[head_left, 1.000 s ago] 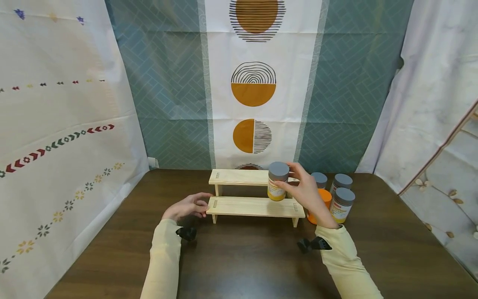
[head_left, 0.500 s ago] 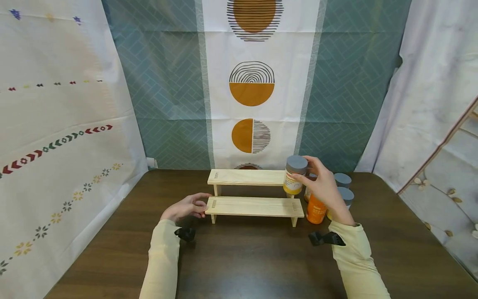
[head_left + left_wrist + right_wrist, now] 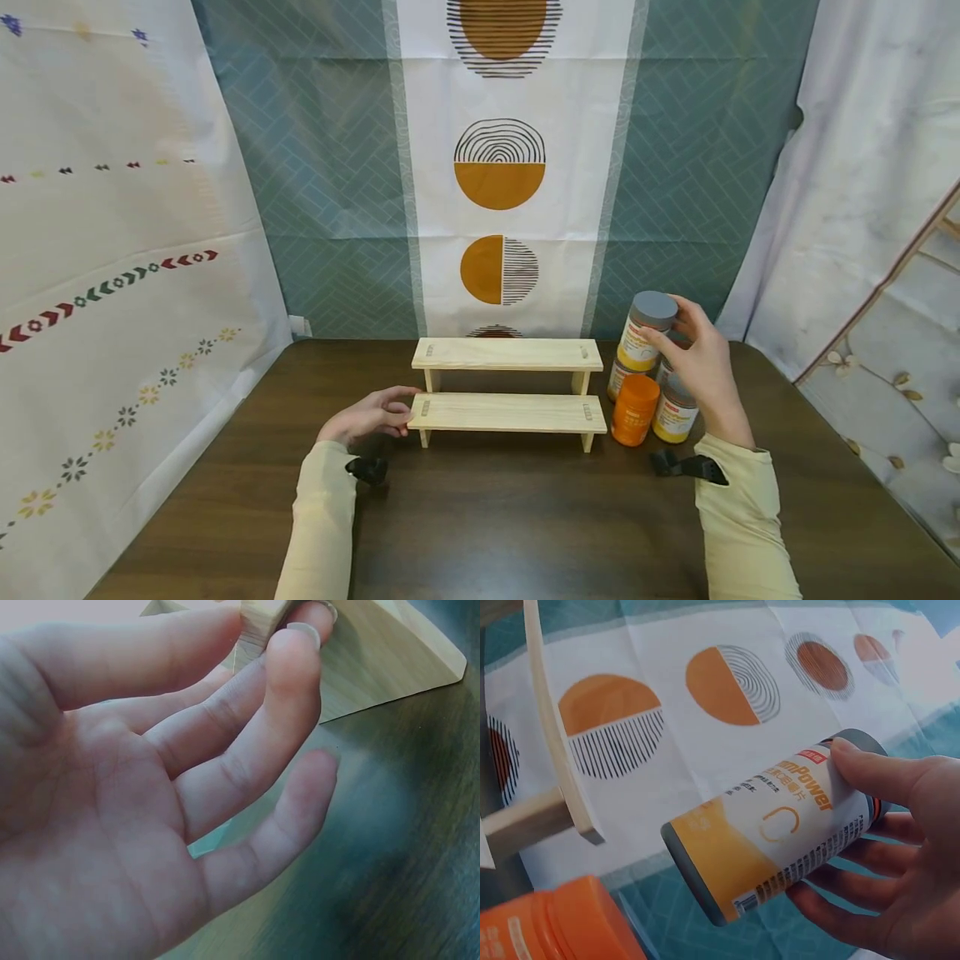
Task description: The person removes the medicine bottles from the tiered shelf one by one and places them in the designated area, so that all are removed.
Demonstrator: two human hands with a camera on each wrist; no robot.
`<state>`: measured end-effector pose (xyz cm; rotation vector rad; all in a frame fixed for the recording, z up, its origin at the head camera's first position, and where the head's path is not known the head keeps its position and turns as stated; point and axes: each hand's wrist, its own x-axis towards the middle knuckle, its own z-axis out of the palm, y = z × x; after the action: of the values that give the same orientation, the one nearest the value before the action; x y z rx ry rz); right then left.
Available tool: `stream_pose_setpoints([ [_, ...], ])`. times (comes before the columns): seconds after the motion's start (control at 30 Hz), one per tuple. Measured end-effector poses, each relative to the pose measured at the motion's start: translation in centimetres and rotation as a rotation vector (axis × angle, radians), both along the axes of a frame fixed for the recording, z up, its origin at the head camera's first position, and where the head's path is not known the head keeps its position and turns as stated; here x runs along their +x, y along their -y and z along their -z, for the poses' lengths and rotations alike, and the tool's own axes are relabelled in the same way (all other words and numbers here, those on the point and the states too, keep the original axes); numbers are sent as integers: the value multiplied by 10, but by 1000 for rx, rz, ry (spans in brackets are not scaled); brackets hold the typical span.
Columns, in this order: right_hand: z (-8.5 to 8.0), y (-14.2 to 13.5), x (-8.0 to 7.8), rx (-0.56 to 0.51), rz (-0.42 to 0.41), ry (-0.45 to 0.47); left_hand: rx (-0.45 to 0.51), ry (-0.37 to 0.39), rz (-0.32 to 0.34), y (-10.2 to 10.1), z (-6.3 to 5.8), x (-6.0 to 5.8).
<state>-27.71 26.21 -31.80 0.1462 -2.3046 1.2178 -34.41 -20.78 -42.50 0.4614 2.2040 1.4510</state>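
Note:
My right hand [image 3: 705, 367] grips a bottle with a grey lid [image 3: 640, 342] near its top, above the other bottles at the right. In the right wrist view, the bottle [image 3: 772, 832] has a white and yellow label, with the thumb on one side and fingers on the other. My left hand [image 3: 367, 417] pinches the left end of a two-step wooden shelf [image 3: 507, 412]. Seen in the left wrist view, the thumb and fingertips meet the wood's edge [image 3: 261, 621].
Below the held bottle stand an orange bottle [image 3: 634, 410] and a grey-lidded bottle [image 3: 675, 415], with others partly hidden behind. The dark table [image 3: 480, 517] runs up to a patterned cloth backdrop [image 3: 337, 208]. White cloths [image 3: 862, 250] hang at the sides.
My right hand has carried the bottle rightward from over the shelf to above the group of bottles. My left hand has stayed at the shelf's left end. The head view has shifted slightly.

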Motion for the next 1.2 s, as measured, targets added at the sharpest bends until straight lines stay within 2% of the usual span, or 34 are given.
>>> stream_pose_setpoints([
  [0.2,2,-18,-1,-50,79,-25,8,6,6,2,-1,-1],
  [0.43,10,-30,-7,-157,186,-73,15,9,5,3,1,-1],
  [0.67,20,-51,-10,-159,278,-95,29,20,9,2,2,-1],
  [0.83,24,-66,-8,-189,344,-22,40,29,16,1,2,-1],
  [1.0,30,-82,-8,-181,366,36,39,31,6,1,1,0],
  [1.2,41,-102,-4,-119,341,131,41,24,11,2,1,0],
])
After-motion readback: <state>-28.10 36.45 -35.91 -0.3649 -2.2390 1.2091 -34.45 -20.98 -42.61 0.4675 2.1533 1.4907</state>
